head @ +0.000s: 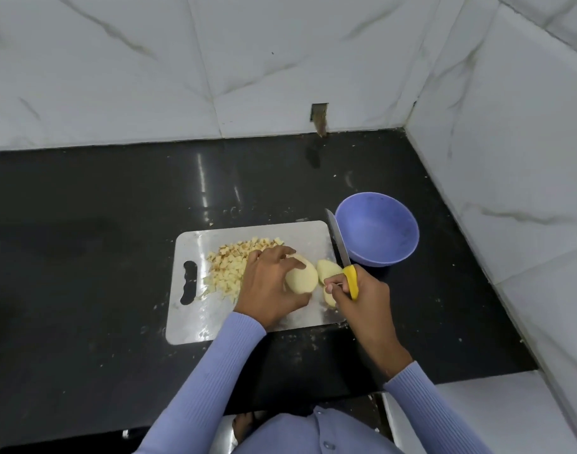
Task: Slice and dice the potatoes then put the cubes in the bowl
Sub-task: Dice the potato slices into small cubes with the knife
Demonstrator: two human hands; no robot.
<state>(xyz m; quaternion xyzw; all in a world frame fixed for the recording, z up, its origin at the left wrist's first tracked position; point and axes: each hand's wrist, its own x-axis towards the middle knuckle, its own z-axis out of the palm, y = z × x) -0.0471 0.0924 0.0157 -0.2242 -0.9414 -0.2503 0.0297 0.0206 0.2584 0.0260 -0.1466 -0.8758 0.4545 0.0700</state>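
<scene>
On the dark surface (84, 257) lies a pale board (198, 326) with a handle slot at its left end. The left hand (270, 286) curls over a peeled potato half (302, 278), fingers (288, 258) bent across its top and far side; the palm hides the half's left edge and whatever lies under it. Just right of it sits a second potato piece (328, 271), and a third pale piece (329, 298) shows below that, partly covered by the right hand (362, 299), so its shape is hard to read. That hand grips the yellow handle of a knife (341, 253), fingers wrapped tight round it; the blade points away toward the wall, its tip reaching past the board's far right corner, close beside the bowl (377, 229). Whether the blade touches the board I cannot tell. A heap of cubes (228, 270) lies on the board left of the left hand, which covers part of the heap's right side. The blue bowl stands on the surface just off the board's right far corner, with no cubes visible inside. Small crumbs (300, 339) dot the surface near the board's front edge.
</scene>
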